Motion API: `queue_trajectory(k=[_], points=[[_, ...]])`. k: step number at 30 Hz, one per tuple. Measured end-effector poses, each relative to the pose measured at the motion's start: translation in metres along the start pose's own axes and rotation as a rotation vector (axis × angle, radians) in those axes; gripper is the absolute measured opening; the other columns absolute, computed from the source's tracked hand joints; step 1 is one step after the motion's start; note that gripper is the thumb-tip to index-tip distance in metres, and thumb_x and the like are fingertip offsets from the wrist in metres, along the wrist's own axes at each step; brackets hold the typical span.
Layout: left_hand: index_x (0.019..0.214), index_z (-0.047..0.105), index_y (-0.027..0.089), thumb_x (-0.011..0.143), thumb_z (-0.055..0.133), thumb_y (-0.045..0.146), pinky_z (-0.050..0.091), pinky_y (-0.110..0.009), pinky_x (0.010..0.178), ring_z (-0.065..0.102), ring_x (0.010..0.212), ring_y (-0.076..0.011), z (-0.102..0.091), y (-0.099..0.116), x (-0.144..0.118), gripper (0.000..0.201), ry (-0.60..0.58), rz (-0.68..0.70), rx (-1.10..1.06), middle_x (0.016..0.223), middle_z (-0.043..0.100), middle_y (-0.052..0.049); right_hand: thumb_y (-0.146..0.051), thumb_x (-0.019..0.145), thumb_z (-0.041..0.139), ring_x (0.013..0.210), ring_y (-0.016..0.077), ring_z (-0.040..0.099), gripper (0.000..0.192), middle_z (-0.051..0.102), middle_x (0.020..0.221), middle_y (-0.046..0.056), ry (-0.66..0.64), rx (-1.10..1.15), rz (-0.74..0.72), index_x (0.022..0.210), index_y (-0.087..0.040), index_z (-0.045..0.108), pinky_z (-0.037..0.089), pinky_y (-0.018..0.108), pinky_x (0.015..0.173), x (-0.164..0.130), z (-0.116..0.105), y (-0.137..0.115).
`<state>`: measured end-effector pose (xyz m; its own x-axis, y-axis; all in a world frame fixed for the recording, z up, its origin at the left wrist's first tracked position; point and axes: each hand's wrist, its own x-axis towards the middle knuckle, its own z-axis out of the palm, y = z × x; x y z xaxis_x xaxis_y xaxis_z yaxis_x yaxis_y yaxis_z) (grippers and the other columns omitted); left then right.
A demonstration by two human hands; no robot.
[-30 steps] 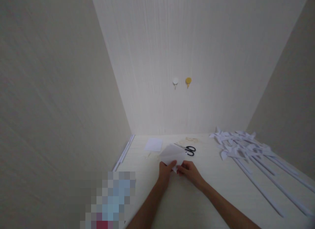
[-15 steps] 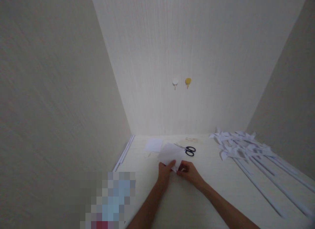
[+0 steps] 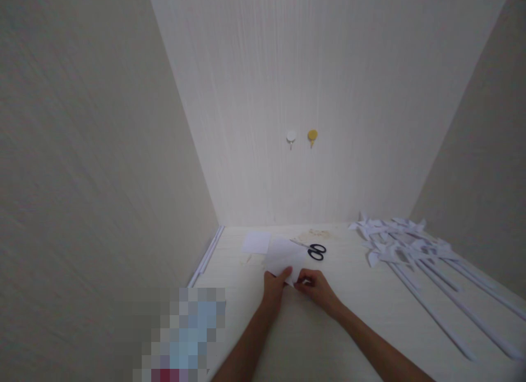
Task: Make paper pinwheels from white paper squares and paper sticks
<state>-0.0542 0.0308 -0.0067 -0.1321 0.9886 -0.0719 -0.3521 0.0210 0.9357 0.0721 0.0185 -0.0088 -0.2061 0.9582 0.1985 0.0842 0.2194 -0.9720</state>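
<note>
2 hands, left hand (image 3: 274, 286) & right hand (image 3: 317, 288), fingers pinching paper sheet (image 3: 284, 257) near edge.

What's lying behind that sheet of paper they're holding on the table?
Behind the paper sheet, black-handled scissors lie on the table; the sheet covers their blade tips. A smaller white sheet lies back left. Both hands, left hand and right hand, pinch the near corner.
</note>
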Motion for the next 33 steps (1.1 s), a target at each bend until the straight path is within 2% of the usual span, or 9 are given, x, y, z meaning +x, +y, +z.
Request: queue_trajectory(k=[8,14,19,22,26,33], points=[[0.074,0.065,0.006,0.05,0.071,0.022,0.046,-0.028,0.059,0.058,0.062,-0.0179,0.002,0.004,-0.004,0.03,-0.056,0.032,-0.005,0.07,0.066,-0.009,-0.018,0.058,0.059,0.064,0.0133,0.052,0.006,0.055,0.062,-0.001,0.007,0.001,-0.054,0.053,-0.016,0.055,0.039,0.022,0.053,0.001,-0.002,0.001],[0.072,0.065,0.006,0.049,0.071,0.022,0.046,-0.029,0.058,0.059,0.061,-0.0183,0.002,0.006,-0.004,0.028,-0.03,0.006,-0.02,0.069,0.066,-0.009,-0.02,0.056,0.059,0.059,0.0117,0.049,0.009,0.051,0.06,-0.002,-0.028,-0.004,-0.024,0.056,-0.017,0.051,0.036,0.02,0.049,-0.001,-0.002,-0.003],[0.069,0.065,0.007,0.048,0.071,0.023,0.045,-0.027,0.053,0.058,0.056,-0.0173,0.003,0.006,-0.004,0.027,0.0,-0.005,0.023,0.064,0.066,-0.008,-0.038,0.064,0.053,0.053,0.0105,0.047,0.022,0.052,0.058,-0.001,-0.062,0.095,0.007,0.063,-0.016,0.05,0.037,0.022,0.049,0.0,-0.002,-0.003],[0.068,0.065,0.007,0.047,0.072,0.024,0.046,-0.027,0.053,0.058,0.056,-0.0175,0.002,0.004,-0.003,0.028,-0.007,-0.009,0.043,0.064,0.066,-0.008,-0.045,0.066,0.051,0.046,0.0088,0.041,0.031,0.047,0.049,-0.003,-0.034,-0.001,0.024,0.055,-0.016,0.047,0.033,0.021,0.046,0.002,-0.001,0.002],[0.072,0.065,0.007,0.047,0.072,0.025,0.047,-0.028,0.058,0.06,0.061,-0.0189,0.0,0.0,0.0,0.031,-0.02,0.022,0.054,0.07,0.067,-0.011,-0.045,0.066,0.052,0.045,0.0076,0.037,0.033,0.043,0.046,-0.004,-0.038,-0.123,0.018,0.051,-0.016,0.048,0.028,0.02,0.044,0.003,0.001,0.008],[0.071,0.065,0.006,0.047,0.072,0.023,0.047,-0.029,0.058,0.06,0.061,-0.0196,0.002,0.003,-0.003,0.03,-0.023,0.031,0.07,0.07,0.067,-0.011,-0.039,0.063,0.055,0.041,0.007,0.034,0.028,0.042,0.042,-0.005,0.003,-0.117,0.049,0.049,-0.015,0.051,0.026,0.02,0.042,0.0,0.0,0.002]])
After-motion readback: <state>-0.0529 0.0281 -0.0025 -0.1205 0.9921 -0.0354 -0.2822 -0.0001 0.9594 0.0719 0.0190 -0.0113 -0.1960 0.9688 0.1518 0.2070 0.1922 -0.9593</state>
